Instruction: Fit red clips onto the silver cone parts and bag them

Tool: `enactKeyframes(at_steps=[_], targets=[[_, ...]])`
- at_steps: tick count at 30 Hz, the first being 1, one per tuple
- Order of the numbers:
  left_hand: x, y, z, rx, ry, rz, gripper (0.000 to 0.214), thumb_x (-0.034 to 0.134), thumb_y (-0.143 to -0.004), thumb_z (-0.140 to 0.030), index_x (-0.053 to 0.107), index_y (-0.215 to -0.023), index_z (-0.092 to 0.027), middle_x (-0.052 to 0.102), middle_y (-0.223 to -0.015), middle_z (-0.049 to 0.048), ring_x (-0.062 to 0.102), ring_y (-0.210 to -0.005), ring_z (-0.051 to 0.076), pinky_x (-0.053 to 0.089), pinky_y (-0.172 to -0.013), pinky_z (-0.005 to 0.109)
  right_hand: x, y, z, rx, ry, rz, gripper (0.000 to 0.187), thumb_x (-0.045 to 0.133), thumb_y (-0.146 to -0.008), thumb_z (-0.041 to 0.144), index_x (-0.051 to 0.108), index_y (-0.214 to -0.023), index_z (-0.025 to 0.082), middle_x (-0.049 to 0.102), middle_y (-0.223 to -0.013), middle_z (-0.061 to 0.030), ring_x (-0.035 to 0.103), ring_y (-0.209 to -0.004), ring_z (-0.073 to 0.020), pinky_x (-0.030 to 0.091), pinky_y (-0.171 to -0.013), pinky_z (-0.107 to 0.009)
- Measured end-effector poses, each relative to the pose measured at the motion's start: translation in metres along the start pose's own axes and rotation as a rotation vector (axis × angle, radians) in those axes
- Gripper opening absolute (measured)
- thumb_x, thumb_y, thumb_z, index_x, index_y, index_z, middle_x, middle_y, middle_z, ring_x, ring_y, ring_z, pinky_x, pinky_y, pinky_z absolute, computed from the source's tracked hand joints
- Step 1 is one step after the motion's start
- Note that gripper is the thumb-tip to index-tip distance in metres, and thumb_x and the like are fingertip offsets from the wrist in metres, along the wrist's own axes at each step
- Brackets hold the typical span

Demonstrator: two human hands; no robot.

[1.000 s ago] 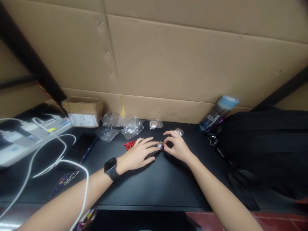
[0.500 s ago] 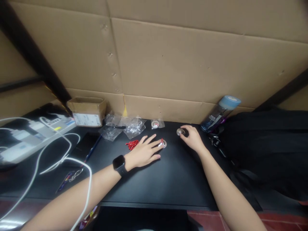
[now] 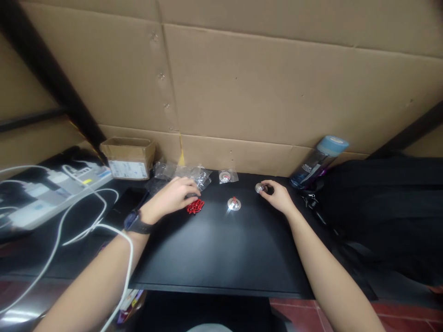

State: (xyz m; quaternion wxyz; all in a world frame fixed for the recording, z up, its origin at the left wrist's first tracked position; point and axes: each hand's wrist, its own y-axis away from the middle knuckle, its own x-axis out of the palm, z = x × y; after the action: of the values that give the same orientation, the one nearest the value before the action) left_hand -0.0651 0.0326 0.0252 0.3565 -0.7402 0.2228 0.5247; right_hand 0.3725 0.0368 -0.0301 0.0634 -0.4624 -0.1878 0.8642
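On the black table (image 3: 221,249) stands a small silver disc with a red stem (image 3: 234,204), free of both hands. My right hand (image 3: 278,197) pinches a second small silver disc (image 3: 260,187) to the right of it. My left hand (image 3: 172,198), with a dark watch on the wrist, has its fingers curled down right beside a pile of small red pieces (image 3: 195,206); whether they grip any I cannot see. A third disc lies in a clear bag (image 3: 225,176) at the back.
Crumpled clear plastic bags (image 3: 187,174) and a small cardboard box (image 3: 128,157) lie at the back left. White cables (image 3: 86,221) and a power strip (image 3: 51,184) are at the left. A blue-capped bottle (image 3: 318,161) and a black bag (image 3: 380,212) are at the right. Cardboard lines the wall.
My left hand left the silver disc and moved left to the red pieces. My right hand moved from that disc to the second disc and stays on it.
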Motion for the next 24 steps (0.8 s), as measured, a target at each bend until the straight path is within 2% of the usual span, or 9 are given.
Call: enactKeyframes(at_steps=[3, 6, 10, 12, 18, 24], targets=[[0.002, -0.001, -0.003, 0.062, 0.085, 0.103, 0.021, 0.058, -0.1, -0.031, 0.077, -0.104, -0.024, 0.072, -0.102, 0.0054, 0.067, -0.095, 0.02, 0.047, -0.089, 0.033, 0.002, 0.0, -0.001, 0.0, -0.006, 0.007, 0.03, 0.071, -0.08, 0.029, 0.073, -0.11, 0.023, 0.078, -0.106, -0.0076, 0.073, -0.094, -0.0266, 0.056, -0.089, -0.043], [0.01, -0.004, -0.014, 0.049, 0.054, 0.071, 0.021, 0.061, -0.099, -0.034, 0.078, -0.098, -0.023, 0.07, -0.1, 0.0069, 0.065, -0.094, 0.021, 0.047, -0.088, 0.033, 0.002, 0.0, 0.001, 0.014, -0.016, 0.0, 0.029, 0.071, -0.08, 0.029, 0.073, -0.108, 0.022, 0.078, -0.104, -0.0073, 0.072, -0.092, -0.0255, 0.056, -0.087, -0.041], [0.019, -0.007, -0.024, -0.07, -0.056, -0.008, 0.023, 0.06, -0.098, -0.035, 0.078, -0.09, -0.022, 0.068, -0.096, 0.0082, 0.063, -0.095, 0.024, 0.046, -0.087, 0.037, 0.002, -0.001, 0.003, 0.02, -0.021, -0.027, 0.028, 0.071, -0.079, 0.029, 0.073, -0.107, 0.022, 0.078, -0.101, -0.007, 0.072, -0.091, -0.0252, 0.055, -0.086, -0.04], [0.021, -0.007, -0.025, -0.098, -0.077, -0.007, 0.023, 0.061, -0.097, -0.034, 0.077, -0.085, -0.021, 0.067, -0.094, 0.008, 0.062, -0.093, 0.025, 0.046, -0.087, 0.038, 0.002, -0.001, 0.003, 0.019, -0.026, -0.043, 0.028, 0.071, -0.08, 0.029, 0.073, -0.106, 0.022, 0.078, -0.1, -0.007, 0.072, -0.09, -0.0254, 0.055, -0.084, -0.04], [0.027, -0.006, -0.022, -0.099, -0.034, 0.017, 0.015, 0.069, -0.091, -0.031, 0.077, -0.082, -0.021, 0.066, -0.092, 0.0073, 0.06, -0.09, 0.024, 0.047, -0.086, 0.038, 0.001, -0.001, 0.007, 0.013, -0.03, -0.096, 0.027, 0.07, -0.081, 0.031, 0.073, -0.106, 0.022, 0.078, -0.102, -0.0083, 0.072, -0.09, -0.0257, 0.056, -0.083, -0.041], [0.029, -0.006, -0.023, -0.088, -0.047, 0.001, 0.021, 0.068, -0.092, -0.031, 0.077, -0.077, -0.021, 0.066, -0.092, 0.0076, 0.06, -0.09, 0.024, 0.046, -0.083, 0.038, -0.001, 0.0, 0.015, -0.015, -0.01, -0.096, 0.028, 0.07, -0.081, 0.03, 0.073, -0.107, 0.023, 0.077, -0.105, -0.0078, 0.071, -0.094, -0.0269, 0.055, -0.085, -0.042]])
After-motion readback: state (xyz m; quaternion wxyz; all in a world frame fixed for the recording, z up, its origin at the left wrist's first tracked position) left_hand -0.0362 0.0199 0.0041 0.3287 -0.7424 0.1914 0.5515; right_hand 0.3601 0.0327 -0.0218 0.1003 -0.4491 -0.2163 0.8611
